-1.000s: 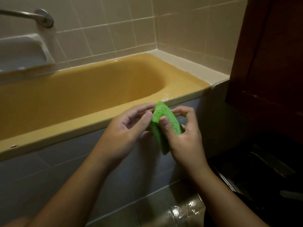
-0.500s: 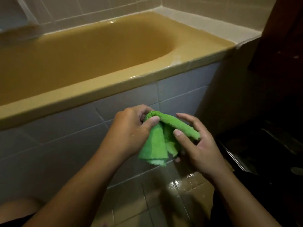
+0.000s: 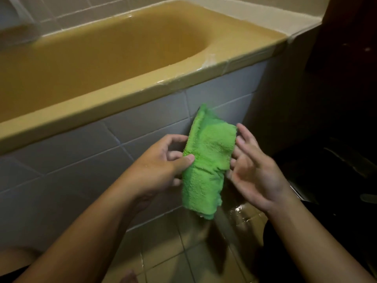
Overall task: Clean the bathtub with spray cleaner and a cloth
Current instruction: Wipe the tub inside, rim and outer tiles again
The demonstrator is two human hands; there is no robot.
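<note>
Below the bathtub [image 3: 102, 107] rim, the left hand [image 3: 161, 166] pinches a green cloth [image 3: 206, 164], thumb against fingers; the right hand [image 3: 255, 172] touches its edge with spread fingers.

**Body check: arms and hands**

Left forearm [image 3: 85, 231] and right forearm [image 3: 310, 237] are bare to the frame edge. Left hand [image 3: 161, 166] and right hand [image 3: 257, 176]: fingers [image 3: 243, 137] have short nails. Bare knee [image 3: 16, 260] at lower left. Dark garment [image 3: 273, 252] over my lap, detail lost in shadow.

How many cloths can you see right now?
1. The green cloth hangs beside the bathtub, pinched by the left hand, right hand at its other edge. More may be hidden.
</note>
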